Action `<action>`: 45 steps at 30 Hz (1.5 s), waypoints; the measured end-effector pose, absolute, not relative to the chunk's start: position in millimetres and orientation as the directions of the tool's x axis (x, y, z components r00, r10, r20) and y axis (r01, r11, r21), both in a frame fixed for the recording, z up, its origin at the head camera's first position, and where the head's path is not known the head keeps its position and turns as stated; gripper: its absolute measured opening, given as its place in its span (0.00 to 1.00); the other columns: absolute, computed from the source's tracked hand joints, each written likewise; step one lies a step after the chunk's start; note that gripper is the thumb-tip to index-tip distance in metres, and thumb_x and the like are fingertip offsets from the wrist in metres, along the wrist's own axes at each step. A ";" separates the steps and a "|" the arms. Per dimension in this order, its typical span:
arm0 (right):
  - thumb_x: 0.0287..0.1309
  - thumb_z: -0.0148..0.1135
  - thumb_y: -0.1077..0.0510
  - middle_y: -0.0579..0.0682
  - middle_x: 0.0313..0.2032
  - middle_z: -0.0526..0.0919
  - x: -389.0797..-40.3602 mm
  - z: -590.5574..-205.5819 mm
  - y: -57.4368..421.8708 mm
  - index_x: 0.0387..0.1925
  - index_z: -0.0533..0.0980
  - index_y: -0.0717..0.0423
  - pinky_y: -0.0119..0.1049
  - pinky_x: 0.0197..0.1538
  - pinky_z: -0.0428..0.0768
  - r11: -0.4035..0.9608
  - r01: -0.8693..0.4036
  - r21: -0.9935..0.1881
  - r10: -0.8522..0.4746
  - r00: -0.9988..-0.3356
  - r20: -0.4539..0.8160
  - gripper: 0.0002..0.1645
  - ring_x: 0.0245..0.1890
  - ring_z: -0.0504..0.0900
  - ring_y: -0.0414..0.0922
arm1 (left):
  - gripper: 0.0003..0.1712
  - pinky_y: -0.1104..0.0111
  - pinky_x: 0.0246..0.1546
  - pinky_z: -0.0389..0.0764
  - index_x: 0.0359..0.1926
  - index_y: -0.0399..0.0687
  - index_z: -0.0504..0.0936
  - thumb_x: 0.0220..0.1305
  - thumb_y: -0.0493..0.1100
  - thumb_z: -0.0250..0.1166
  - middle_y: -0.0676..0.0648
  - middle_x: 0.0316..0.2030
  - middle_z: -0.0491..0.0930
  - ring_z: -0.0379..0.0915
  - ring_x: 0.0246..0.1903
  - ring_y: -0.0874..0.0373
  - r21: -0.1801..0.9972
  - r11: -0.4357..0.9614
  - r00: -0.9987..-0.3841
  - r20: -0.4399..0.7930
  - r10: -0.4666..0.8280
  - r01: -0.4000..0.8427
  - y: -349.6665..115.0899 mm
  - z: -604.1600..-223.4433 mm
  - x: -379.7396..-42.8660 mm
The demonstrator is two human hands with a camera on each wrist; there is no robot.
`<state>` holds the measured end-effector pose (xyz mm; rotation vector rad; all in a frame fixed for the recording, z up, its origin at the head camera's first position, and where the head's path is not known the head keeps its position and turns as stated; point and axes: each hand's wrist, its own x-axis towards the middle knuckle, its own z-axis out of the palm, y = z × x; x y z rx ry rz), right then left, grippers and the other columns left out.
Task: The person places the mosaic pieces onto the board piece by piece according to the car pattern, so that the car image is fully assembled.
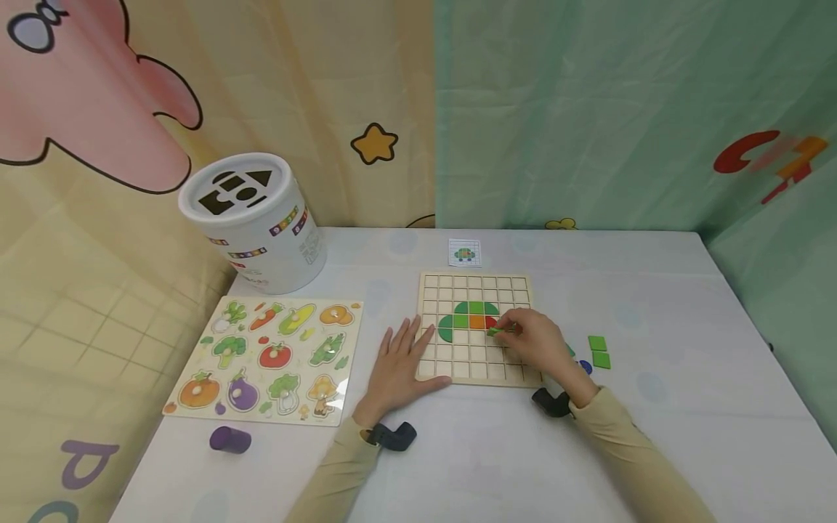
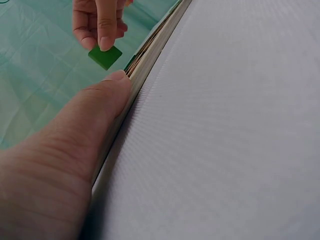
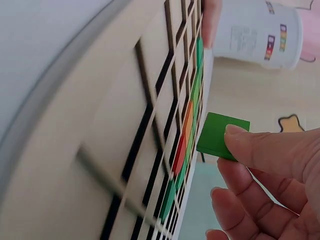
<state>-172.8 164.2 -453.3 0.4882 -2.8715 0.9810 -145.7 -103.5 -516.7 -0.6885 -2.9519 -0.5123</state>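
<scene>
A wooden grid board (image 1: 471, 372) lies on the table, with green, orange and red tiles set in its middle squares. Between thumb and fingertips my right hand (image 1: 538, 341) pinches a green square tile (image 3: 215, 134), held just over the board beside the red piece (image 1: 490, 321). My left hand (image 1: 397, 374) rests at the board's left edge, fingers spread and straight, the thumb (image 2: 102, 107) along the near edge. A small pattern card (image 1: 464, 253) showing a similar coloured figure lies behind the board.
Two green squares (image 1: 599, 351) and a blue round piece (image 1: 585, 367) lie right of the board, partly behind my right wrist. On the left are a vegetable puzzle board (image 1: 255, 417), a white shape-sorter bucket (image 1: 277, 254) and a purple cylinder (image 1: 230, 439).
</scene>
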 end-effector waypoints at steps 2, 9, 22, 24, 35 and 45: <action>0.50 0.72 0.62 0.44 0.28 0.81 -173.6 -453.6 155.1 0.30 0.82 0.54 0.36 0.28 0.72 0.748 -0.330 -0.576 -0.293 -0.943 0.159 0.05 0.25 0.73 0.41 | 0.55 0.54 0.69 0.32 0.74 0.53 0.53 0.52 0.77 0.54 0.45 0.73 0.44 0.33 0.72 0.49 0.303 0.844 -0.897 0.140 0.420 0.443 -103.6 -516.8 -145.6; 0.50 0.71 0.60 0.44 0.27 0.80 -176.8 -457.3 131.1 0.28 0.82 0.54 0.35 0.27 0.73 0.741 -0.369 -0.561 -0.339 -0.927 0.162 0.04 0.24 0.73 0.39 | 0.56 0.54 0.69 0.33 0.74 0.53 0.53 0.53 0.77 0.54 0.44 0.73 0.43 0.34 0.72 0.49 0.307 0.840 -0.894 0.141 0.425 0.448 -103.4 -516.4 -145.3; 0.54 0.69 0.60 0.43 0.29 0.82 -184.8 -465.2 116.7 0.32 0.84 0.53 0.35 0.29 0.75 0.730 -0.399 -0.555 -0.378 -0.912 0.160 0.02 0.27 0.75 0.39 | 0.56 0.52 0.68 0.35 0.74 0.52 0.54 0.53 0.79 0.52 0.43 0.73 0.45 0.35 0.71 0.48 0.299 0.838 -0.889 0.165 0.427 0.457 -104.1 -517.2 -144.9; 0.54 0.68 0.60 0.43 0.29 0.83 -186.0 -465.2 116.0 0.32 0.85 0.53 0.35 0.30 0.76 0.738 -0.396 -0.547 -0.373 -0.914 0.158 0.02 0.28 0.77 0.39 | 0.56 0.53 0.69 0.34 0.74 0.53 0.53 0.53 0.79 0.52 0.43 0.73 0.44 0.34 0.72 0.48 0.296 0.841 -0.892 0.155 0.426 0.453 -104.4 -517.0 -144.9; 0.54 0.69 0.58 0.45 0.29 0.84 -190.5 -463.9 115.1 0.31 0.85 0.53 0.39 0.32 0.80 0.773 -0.332 -0.541 -0.329 -0.938 0.104 0.03 0.31 0.81 0.43 | 0.56 0.53 0.69 0.34 0.74 0.53 0.52 0.53 0.78 0.52 0.44 0.73 0.43 0.35 0.72 0.49 0.285 0.846 -0.893 0.148 0.426 0.451 -104.3 -517.0 -145.3; 0.53 0.69 0.57 0.44 0.29 0.81 -189.9 -467.6 117.7 0.31 0.85 0.53 0.36 0.30 0.76 0.777 -0.319 -0.543 -0.330 -0.941 0.080 0.04 0.28 0.77 0.40 | 0.56 0.53 0.69 0.34 0.74 0.54 0.52 0.53 0.79 0.52 0.44 0.73 0.43 0.34 0.72 0.49 0.282 0.851 -0.897 0.133 0.422 0.442 -104.3 -516.3 -145.5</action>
